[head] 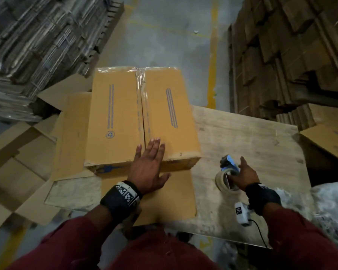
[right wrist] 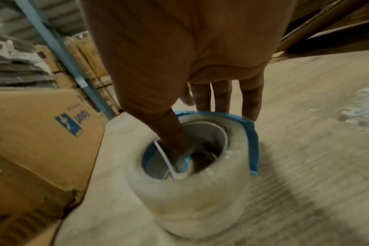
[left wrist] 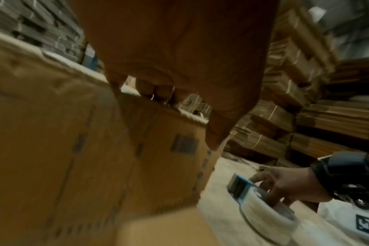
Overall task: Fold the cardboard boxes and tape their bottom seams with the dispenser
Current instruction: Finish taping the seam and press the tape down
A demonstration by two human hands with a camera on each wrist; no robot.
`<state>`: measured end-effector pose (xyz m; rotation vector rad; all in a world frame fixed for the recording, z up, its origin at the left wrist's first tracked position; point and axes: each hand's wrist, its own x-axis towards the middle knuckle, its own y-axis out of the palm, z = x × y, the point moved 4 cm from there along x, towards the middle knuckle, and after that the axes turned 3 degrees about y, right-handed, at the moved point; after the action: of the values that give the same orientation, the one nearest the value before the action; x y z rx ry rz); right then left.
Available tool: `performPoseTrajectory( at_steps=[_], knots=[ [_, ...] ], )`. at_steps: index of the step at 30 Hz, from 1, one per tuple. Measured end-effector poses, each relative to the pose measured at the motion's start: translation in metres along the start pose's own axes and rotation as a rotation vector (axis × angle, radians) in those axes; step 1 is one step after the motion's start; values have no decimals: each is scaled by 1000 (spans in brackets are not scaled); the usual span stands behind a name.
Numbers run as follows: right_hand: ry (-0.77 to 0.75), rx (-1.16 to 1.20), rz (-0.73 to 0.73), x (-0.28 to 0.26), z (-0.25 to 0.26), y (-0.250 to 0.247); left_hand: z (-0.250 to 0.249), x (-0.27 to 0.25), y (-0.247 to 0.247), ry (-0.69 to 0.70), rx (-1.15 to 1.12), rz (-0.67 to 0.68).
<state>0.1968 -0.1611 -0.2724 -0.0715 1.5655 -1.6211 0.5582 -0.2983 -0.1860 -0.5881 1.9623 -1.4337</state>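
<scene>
Table (head: 252,137), wooden, carrying everything described. Cardboard box (head: 141,117), bottom up, occupies the 11 o'clock half of the table; clear tape already runs along its centre seam (head: 142,106), though near me the flaps show a dark gap. My left hand (head: 149,166) lies flat, fingers straight and spread, across the near end of that seam at 12 o'clock. Tape dispenser (head: 229,172), blue frame with a pale roll, sits on the table at 2 o'clock, well apart from the box. My right hand (head: 242,175) has its thumb hooked inside the roll's core and its fingers reaching over the blue frame; the hold looks partial.

Hazards, as I judge them: lifting on so loose a hold may let the roll slip or spin; easing my left palm may let the flaps spring open and wrinkle the tape; the dispenser's cutting edge, not clearly visible, lies near my fingers.
</scene>
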Motion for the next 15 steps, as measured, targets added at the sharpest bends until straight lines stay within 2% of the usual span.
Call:
performPoseTrajectory(
  at_steps=[3, 7, 12, 15],
  knots=[
    [-71, -93, 72, 15, -8, 8, -22, 5, 20, -65, 67, 70],
    [-177, -39, 83, 11, -23, 4, -38, 2, 34, -74, 55, 20],
    [-464, 57, 130, -25, -32, -19, -49, 2, 38, -108, 47, 1],
    [-619, 125, 158, -47, -23, -37, -49, 10, 25, -148, 9, 60]
  ],
)
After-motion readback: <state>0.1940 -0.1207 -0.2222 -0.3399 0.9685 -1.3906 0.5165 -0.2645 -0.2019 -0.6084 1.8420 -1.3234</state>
